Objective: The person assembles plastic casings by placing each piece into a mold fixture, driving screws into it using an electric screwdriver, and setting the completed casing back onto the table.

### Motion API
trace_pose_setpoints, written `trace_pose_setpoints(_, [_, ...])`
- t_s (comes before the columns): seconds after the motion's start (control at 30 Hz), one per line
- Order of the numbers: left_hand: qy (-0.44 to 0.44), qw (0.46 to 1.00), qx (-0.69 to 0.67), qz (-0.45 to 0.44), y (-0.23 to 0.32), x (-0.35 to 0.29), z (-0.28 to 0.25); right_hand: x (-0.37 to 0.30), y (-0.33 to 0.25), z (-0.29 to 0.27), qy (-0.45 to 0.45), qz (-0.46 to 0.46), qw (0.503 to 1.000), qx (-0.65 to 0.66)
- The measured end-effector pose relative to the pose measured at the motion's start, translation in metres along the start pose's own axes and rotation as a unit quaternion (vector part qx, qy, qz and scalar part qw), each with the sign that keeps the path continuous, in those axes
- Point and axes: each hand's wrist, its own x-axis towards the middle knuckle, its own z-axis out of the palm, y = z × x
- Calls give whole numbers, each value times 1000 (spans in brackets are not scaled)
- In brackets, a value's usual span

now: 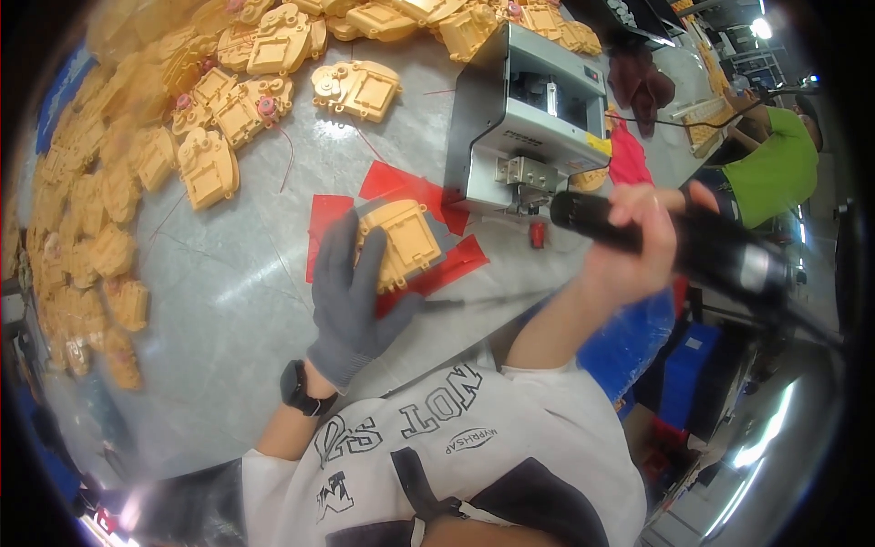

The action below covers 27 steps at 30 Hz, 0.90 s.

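Observation:
A yellow plastic housing with a square recess lies on a dark grey pad, which has red tape around it on the table. My left hand, in a grey glove, grips the housing's left side, fingers along its edge and thumb near its lower end. My bare right hand is wrapped round a black cylindrical power screwdriver, raised at the right and slightly blurred. Its front end points left, close to the outlet of a grey and black screw feeder. The bit cannot be made out.
Many more yellow housings cover the table's left and far sides, some with thin red wires. A small red piece stands by the feeder. A person in a green top works at the far right. A blue plastic bag hangs beside my right arm.

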Motion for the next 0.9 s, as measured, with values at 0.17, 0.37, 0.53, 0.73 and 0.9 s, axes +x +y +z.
trace_pose_setpoints(0.17, [-35,999,28,26,-5,4,-5,1,18,9,-38,70,995,-57])
trace_pose_setpoints(0.37, [34,998,14,50,-19,-1,4,-30,-2,0,-104,132,985,35])
trace_pose_setpoints(0.53, [60,998,-19,11,-21,-3,5,-54,-22,21,-183,128,966,132])
trace_pose_setpoints(0.73, [49,998,-25,17,-25,-3,2,-60,-15,44,-189,131,967,112])
trace_pose_setpoints(0.9, [54,998,-25,11,-29,-6,2,-69,-13,58,-184,143,969,79])
